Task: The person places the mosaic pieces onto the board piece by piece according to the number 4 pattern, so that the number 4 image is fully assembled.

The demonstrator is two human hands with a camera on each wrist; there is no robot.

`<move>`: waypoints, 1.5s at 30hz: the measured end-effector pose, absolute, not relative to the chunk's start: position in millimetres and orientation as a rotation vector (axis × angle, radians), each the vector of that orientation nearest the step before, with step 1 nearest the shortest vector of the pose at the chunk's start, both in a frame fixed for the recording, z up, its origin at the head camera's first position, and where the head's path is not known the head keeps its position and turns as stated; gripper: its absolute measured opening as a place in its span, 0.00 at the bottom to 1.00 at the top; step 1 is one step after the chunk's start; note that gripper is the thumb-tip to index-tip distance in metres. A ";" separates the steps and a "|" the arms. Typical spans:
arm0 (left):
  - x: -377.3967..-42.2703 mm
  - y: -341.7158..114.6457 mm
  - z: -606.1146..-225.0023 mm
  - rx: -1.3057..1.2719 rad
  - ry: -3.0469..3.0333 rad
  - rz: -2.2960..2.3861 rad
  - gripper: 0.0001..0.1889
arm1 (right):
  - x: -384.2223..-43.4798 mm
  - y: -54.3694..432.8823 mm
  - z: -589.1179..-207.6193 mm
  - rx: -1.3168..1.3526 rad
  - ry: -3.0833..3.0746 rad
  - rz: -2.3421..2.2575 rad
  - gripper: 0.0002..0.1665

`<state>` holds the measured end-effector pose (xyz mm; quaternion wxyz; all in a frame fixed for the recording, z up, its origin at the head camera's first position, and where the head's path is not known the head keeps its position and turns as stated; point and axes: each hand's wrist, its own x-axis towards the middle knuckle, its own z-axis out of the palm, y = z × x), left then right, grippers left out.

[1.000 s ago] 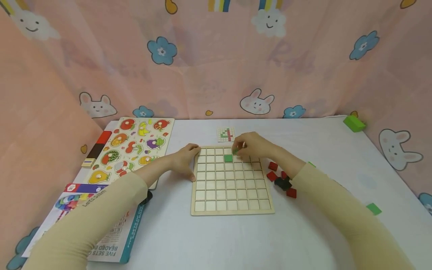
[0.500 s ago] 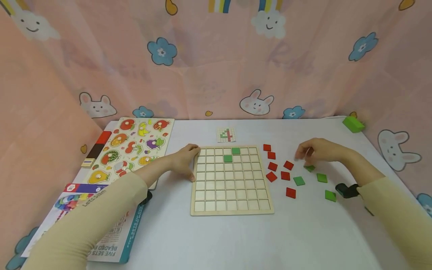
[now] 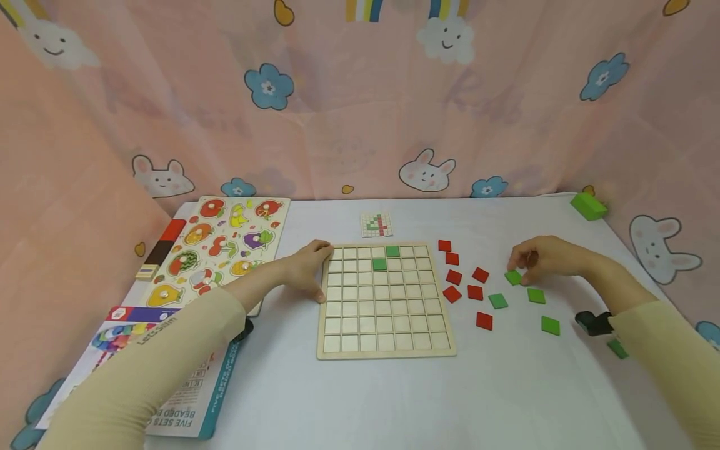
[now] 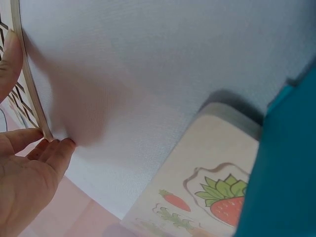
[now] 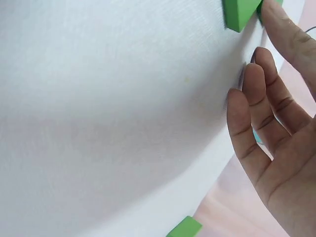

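A wooden grid board lies on the white table. One green tile sits in its far row, another green tile one row nearer and one column left. My left hand holds the board at its left edge and far corner; the left wrist view shows the thumb on the rim and fingertips at the corner. My right hand, fingers loosely bent, is over a loose green tile, its thumb at the tile. In the right wrist view thumb and fingers stand apart, with no tile between them.
Several red tiles lie right of the board, with several green tiles farther right. A pattern card lies beyond the board. A fruit puzzle board and a box occupy the left. A green block stands far right.
My right hand left a green tile in the board's far row and moved right, to the loose green tiles. The left hand stayed at the board's edge.
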<state>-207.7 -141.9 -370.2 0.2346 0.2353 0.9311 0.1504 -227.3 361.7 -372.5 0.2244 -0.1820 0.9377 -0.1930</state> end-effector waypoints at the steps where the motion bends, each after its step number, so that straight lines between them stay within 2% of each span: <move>1: -207.5 -142.0 -370.2 0.645 2.556 0.411 0.59 | -227.6 360.6 -372.3 -0.510 2.594 -0.523 0.12; 11: -207.6 -141.7 -370.1 0.643 2.552 0.413 0.59 | -236.6 327.1 -360.3 -0.475 2.653 -0.624 0.10; 19: -209.0 -142.0 -372.2 0.659 2.565 0.395 0.59 | -243.2 248.1 -365.5 -0.597 2.679 -0.799 0.06; 31: -207.8 -141.4 -370.3 0.654 2.558 0.403 0.59 | -231.0 129.5 -373.2 -0.898 2.521 -0.899 0.03; 38: -206.8 -142.6 -368.5 0.682 2.552 0.411 0.58 | -227.4 105.0 -378.0 -0.892 2.546 -0.914 0.03; 45: -207.8 -144.0 -368.0 0.674 2.543 0.441 0.60 | -223.7 98.1 -378.3 -1.012 2.565 -0.810 0.02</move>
